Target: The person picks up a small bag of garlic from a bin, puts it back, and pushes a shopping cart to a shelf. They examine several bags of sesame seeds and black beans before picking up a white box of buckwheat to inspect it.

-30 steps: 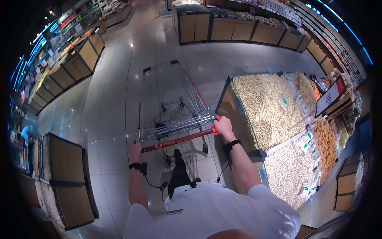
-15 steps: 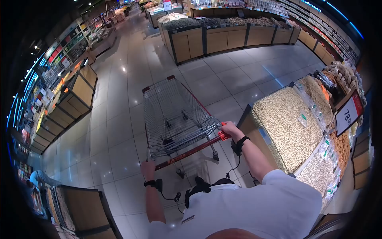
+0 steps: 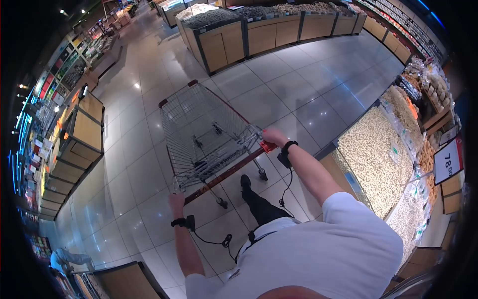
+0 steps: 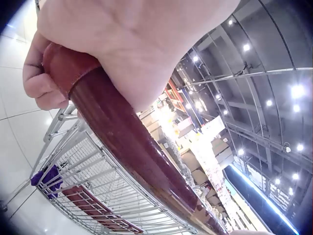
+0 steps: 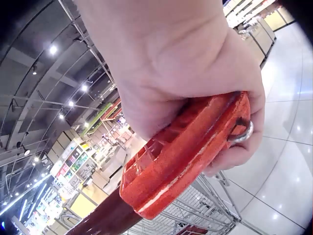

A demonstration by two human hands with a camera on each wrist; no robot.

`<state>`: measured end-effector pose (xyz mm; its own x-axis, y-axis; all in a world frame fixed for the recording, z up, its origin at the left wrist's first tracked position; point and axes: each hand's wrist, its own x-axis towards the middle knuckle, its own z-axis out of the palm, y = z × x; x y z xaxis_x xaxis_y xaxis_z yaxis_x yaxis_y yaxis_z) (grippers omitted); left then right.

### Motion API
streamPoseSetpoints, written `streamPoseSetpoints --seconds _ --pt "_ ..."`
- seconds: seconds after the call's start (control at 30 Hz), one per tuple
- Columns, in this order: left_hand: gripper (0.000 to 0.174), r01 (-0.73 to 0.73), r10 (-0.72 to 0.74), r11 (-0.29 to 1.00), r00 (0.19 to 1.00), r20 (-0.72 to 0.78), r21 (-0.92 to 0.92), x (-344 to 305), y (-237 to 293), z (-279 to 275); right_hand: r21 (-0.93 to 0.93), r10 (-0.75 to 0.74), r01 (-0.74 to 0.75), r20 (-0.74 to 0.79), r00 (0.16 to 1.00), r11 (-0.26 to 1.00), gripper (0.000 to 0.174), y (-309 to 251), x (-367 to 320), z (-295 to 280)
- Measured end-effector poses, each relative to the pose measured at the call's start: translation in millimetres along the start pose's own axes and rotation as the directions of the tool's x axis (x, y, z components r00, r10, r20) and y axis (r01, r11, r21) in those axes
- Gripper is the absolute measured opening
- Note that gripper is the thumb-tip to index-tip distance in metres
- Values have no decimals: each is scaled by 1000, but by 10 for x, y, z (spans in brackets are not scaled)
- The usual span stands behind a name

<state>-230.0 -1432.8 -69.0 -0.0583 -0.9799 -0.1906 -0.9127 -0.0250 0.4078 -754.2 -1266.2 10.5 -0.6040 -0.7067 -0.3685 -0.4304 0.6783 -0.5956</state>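
Note:
A metal shopping cart (image 3: 206,129) with a dark red handle bar (image 3: 224,176) stands in front of the person; nothing shows in its basket. The left hand (image 3: 177,202) grips the bar's left end; in the left wrist view, that hand (image 4: 122,44) has its fingers curled under the red end of the bar (image 4: 127,132). At the bar's right end, the right hand (image 3: 274,136) holds a red plastic piece (image 3: 268,146). Close up in the right wrist view, the right hand (image 5: 186,73) wraps round this red piece (image 5: 186,152), which has a metal ring.
To the right stands a bin of pale nuts (image 3: 376,159) with a price sign (image 3: 448,160). Wooden counters (image 3: 274,40) run across the back, and more line the left (image 3: 82,134). A bent-over person (image 3: 69,259) is at the lower left. Tiled floor (image 3: 129,184) surrounds the cart.
The view has turned, and the nut bin has shifted right and down in it. Back counters look nearer. Both hands keep their grip on the cart, and the legs have changed position.

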Motion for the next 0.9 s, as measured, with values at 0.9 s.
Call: streamPoseSetpoints --seconds 0.9 --pt "38 194 -194 981 979 -60 -9 4929 1411 -964 -57 -110 123 198 974 991 34 -3047 4721 461"
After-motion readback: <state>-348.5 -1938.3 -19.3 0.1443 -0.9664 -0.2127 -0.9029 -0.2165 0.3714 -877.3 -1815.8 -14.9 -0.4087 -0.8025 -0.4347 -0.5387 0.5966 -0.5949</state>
